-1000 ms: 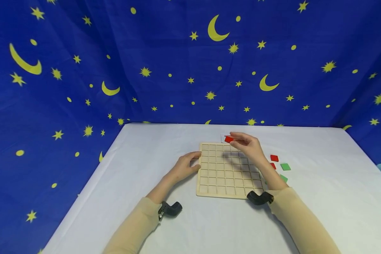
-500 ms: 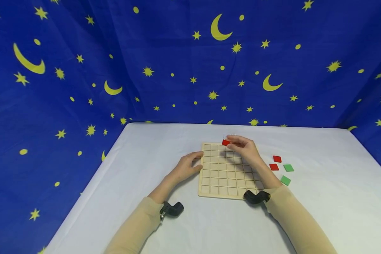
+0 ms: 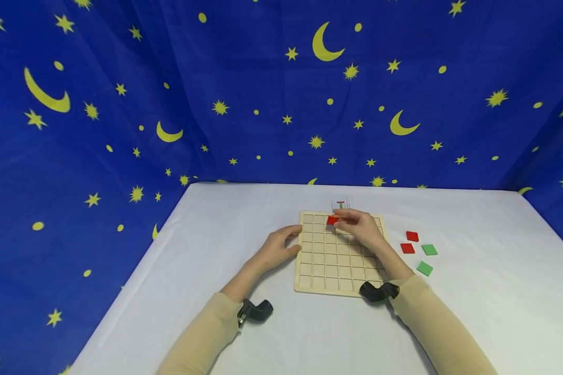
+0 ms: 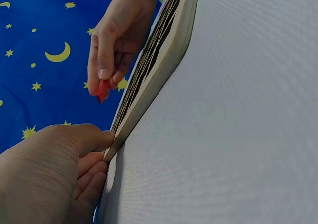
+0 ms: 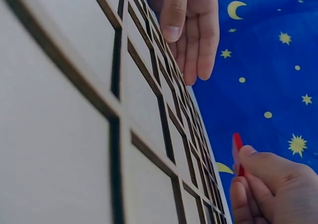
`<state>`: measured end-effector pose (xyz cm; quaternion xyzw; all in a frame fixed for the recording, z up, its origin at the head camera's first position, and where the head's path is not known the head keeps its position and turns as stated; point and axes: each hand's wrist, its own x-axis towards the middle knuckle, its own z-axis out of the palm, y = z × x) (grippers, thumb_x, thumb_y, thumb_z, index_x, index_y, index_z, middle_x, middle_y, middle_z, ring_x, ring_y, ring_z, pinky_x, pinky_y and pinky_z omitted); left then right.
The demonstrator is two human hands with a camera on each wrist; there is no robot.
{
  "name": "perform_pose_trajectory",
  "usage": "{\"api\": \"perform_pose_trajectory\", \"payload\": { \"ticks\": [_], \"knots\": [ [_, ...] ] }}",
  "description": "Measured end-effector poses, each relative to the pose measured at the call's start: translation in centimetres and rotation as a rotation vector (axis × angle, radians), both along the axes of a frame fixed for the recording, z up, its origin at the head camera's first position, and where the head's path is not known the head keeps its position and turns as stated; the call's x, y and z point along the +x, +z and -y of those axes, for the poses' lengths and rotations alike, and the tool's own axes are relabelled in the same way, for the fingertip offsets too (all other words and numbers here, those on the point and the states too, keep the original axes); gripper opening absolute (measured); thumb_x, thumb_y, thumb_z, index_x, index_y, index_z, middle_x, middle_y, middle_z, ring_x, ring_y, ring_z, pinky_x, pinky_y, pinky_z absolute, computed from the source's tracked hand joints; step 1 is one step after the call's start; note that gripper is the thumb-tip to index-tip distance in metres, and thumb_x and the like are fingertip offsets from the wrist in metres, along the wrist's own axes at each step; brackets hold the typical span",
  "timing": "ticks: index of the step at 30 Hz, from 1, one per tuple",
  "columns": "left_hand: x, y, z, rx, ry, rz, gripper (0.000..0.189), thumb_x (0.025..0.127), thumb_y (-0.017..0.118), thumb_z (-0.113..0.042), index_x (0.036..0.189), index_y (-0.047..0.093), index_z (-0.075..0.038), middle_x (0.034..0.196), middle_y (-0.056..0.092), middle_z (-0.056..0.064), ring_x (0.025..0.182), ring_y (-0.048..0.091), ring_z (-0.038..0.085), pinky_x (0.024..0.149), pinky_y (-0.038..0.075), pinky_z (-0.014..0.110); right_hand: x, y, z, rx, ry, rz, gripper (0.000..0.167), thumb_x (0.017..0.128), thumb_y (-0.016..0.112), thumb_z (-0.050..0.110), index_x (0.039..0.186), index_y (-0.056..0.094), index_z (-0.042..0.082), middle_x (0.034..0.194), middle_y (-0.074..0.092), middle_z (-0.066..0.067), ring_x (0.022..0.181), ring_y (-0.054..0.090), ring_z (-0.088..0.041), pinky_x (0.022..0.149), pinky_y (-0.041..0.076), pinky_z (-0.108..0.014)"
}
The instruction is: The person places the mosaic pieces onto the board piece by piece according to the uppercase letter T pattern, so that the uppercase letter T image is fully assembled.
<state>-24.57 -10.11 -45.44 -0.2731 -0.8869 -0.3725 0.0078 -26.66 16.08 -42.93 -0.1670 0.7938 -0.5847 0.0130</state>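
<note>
A wooden grid board [image 3: 305, 285] lies on the white table, its squares framed by raised ridges. My left hand [image 3: 277, 247] rests against the board's left edge, thumb and fingers set apart; in the right wrist view the fingers [image 5: 206, 50] look straight. Over the board's far rows, my right hand [image 3: 363, 229] pinches a red square tile [image 3: 332, 220] between thumb and fingers. The left wrist view shows that red tile [image 4: 103, 91] held away from the grid. Part of the board is hidden beneath the right hand and forearm.
Two red tiles [image 3: 407, 248] and two green tiles [image 3: 429, 250] lie right of the board. A small printed grid card [image 3: 341, 203] with a red and green figure sits behind it. A blue star-patterned cloth [image 3: 262, 78] hangs around the table.
My right hand has moved with the red tile from near the card, toward me and slightly left, over the board. The card shows more now. The left hand has stayed at the edge.
</note>
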Motion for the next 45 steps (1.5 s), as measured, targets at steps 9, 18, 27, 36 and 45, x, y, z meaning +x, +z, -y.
{"api": "perform_pose_trajectory", "payload": {
  "ticks": [9,18,27,36,45],
  "knots": [
    [0.0,0.1,-0.1,0.001,0.005,0.005,0.054,0.087,0.066,-0.01,0.136,0.046,0.001,0.13,0.054,0.014,0.116,0.053,0.023,0.099,0.042,0.028,-1.7,-2.8,-0.3,0.156,-0.042,-0.061,0.039,0.083,0.074,0.017,0.119,0.066,0.005,0.116,0.064,-0.011,0.096,0.064,-0.022,0.08,0.052,-0.027],
    [0.0,0.0,-0.1,0.009,0.001,0.0,0.054,0.088,0.065,-0.009,0.136,0.045,0.003,0.129,0.054,0.015,0.116,0.053,0.024,0.1,0.043,0.03,-1.4,-2.5,0.3,0.245,-0.046,-0.14,0.034,0.082,0.074,0.01,0.114,0.068,0.003,0.113,0.066,-0.011,0.094,0.064,-0.024,0.081,0.054,-0.038],
    [0.0,0.1,-0.1,0.0,0.001,-0.001,0.054,0.087,0.066,-0.01,0.136,0.046,0.002,0.129,0.054,0.015,0.116,0.053,0.025,0.099,0.043,0.029,-1.3,-2.6,0.4,0.327,-0.058,-0.175,0.035,0.083,0.073,0.012,0.117,0.068,0.007,0.119,0.063,-0.01,0.11,0.057,-0.029,0.092,0.048,-0.044],
    [0.1,0.1,-0.1,0.015,0.005,0.019,0.054,0.087,0.066,-0.009,0.136,0.046,0.002,0.129,0.054,0.014,0.117,0.053,0.024,0.1,0.042,0.031,-1.4,-2.7,0.4,0.377,-0.054,-0.233,0.034,0.082,0.073,0.011,0.116,0.069,0.006,0.117,0.064,-0.01,0.112,0.056,-0.031,0.095,0.044,-0.046],
    [0.1,0.1,-0.1,0.015,0.0,0.015,0.053,0.088,0.065,-0.009,0.136,0.045,0.003,0.13,0.054,0.015,0.117,0.053,0.024,0.1,0.042,0.03,-1.4,-2.7,0.3,0.395,-0.05,-0.254,0.034,0.081,0.074,0.011,0.115,0.069,0.008,0.116,0.065,-0.011,0.109,0.056,-0.032,0.094,0.045,-0.048]
  ]
}}
